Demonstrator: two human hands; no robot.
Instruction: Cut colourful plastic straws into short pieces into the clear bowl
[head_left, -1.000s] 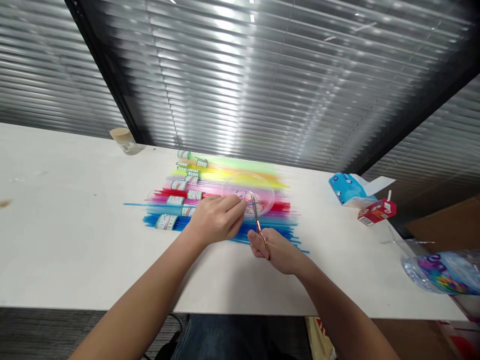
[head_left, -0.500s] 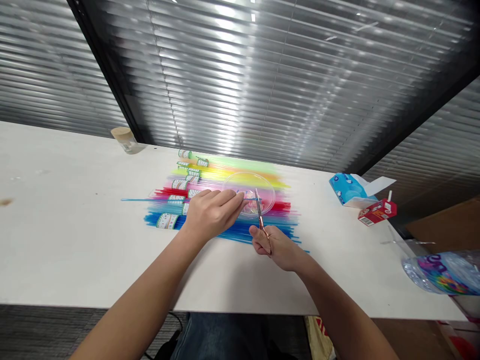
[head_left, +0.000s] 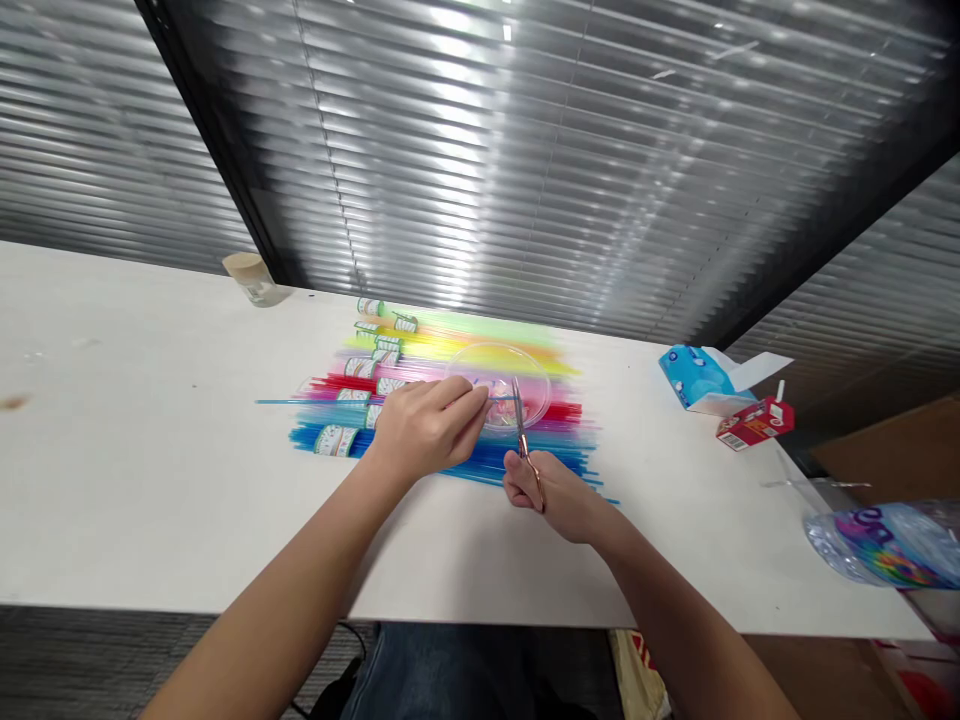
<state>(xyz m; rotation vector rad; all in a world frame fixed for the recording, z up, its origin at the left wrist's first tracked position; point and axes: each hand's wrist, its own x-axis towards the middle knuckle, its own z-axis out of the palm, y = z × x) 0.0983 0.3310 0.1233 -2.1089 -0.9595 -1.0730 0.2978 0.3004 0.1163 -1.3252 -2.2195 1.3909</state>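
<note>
My left hand (head_left: 426,425) is closed around a thin blue plastic straw (head_left: 281,402), which sticks out far to the left and a short way to the right. In my right hand (head_left: 551,490) is a pair of rose-gold scissors (head_left: 523,445), its blades pointing away from me and meeting the straw's right end. Beneath the blades sits a clear round bowl (head_left: 546,385) with small coloured pieces inside. It rests on bundles of coloured straws (head_left: 525,465) lying side by side, green and yellow at the back, blue at the front, with paper labels (head_left: 335,440) wrapped round their left ends.
A jar with a tan lid (head_left: 255,280) stands at the back left by the blinds (head_left: 420,150). On the right are a blue tissue pack (head_left: 694,378), a red drink carton with a straw (head_left: 756,424) and a large plastic bottle (head_left: 885,545) near the white table's (head_left: 150,500) edge.
Both hands have shifted slightly right and the straw has levelled out. In the last half second its left end has slid right through my left hand's area, toward the blades.
</note>
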